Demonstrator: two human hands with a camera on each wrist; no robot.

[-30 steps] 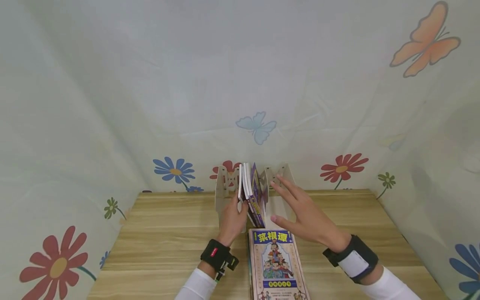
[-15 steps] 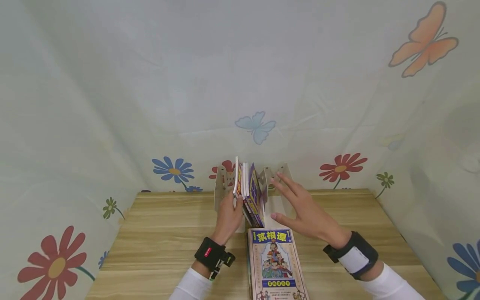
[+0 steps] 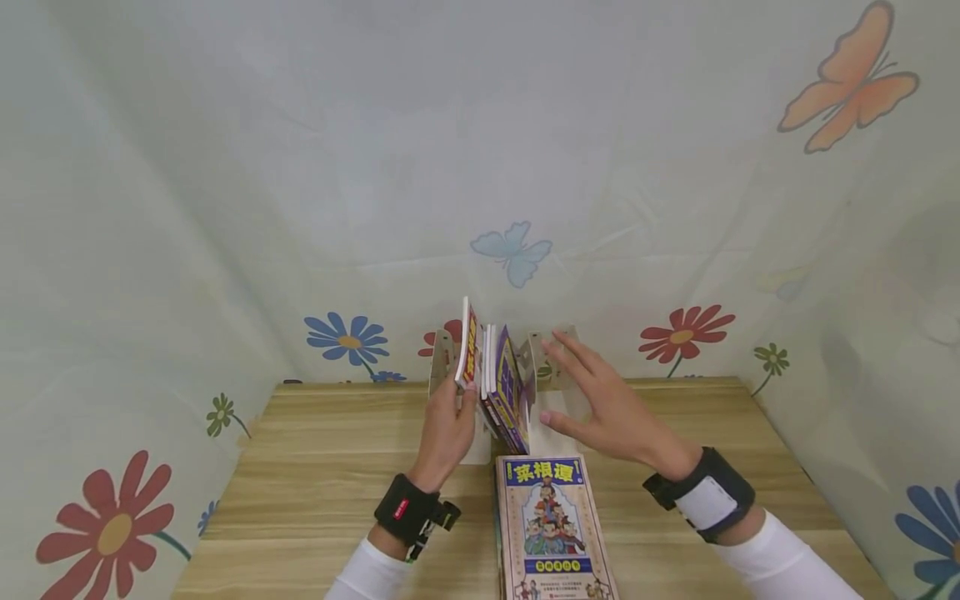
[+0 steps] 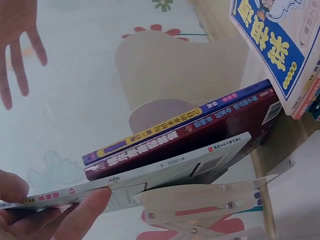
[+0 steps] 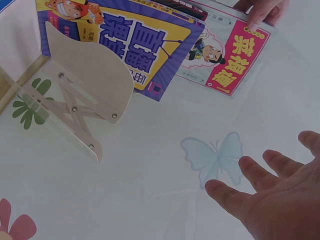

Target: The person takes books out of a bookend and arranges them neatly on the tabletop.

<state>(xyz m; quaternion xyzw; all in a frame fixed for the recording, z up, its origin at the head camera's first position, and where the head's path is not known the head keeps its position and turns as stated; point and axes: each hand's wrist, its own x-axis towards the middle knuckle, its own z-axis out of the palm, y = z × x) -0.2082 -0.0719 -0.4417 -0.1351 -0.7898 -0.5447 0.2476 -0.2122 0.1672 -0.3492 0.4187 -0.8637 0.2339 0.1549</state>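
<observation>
My left hand [image 3: 447, 429] pinches a thin book [image 3: 467, 346] by its lower edge, thumb on one side and fingers on the other. This book has a red title panel and a pale spine [image 4: 165, 165], and is tilted within the left part of an expandable white bookend rack [image 5: 95, 75]. Beside it lean a purple-and-yellow book [image 5: 155, 47] and a maroon-spined book [image 4: 220, 115]. My right hand [image 3: 618, 421] is spread, fingers extended, over the rack's right side and holds nothing.
In front of the rack lies a stack of books [image 3: 558, 517], a cartoon cover on top. Everything stands on a wood-grain table [image 3: 337, 475]. A pale curtain [image 3: 360, 167] printed with flowers and butterflies encloses the back and sides.
My left hand has drawn the thin book up and leftward, away from the leaning books, so more of its red cover shows. The right hand has stayed almost still.
</observation>
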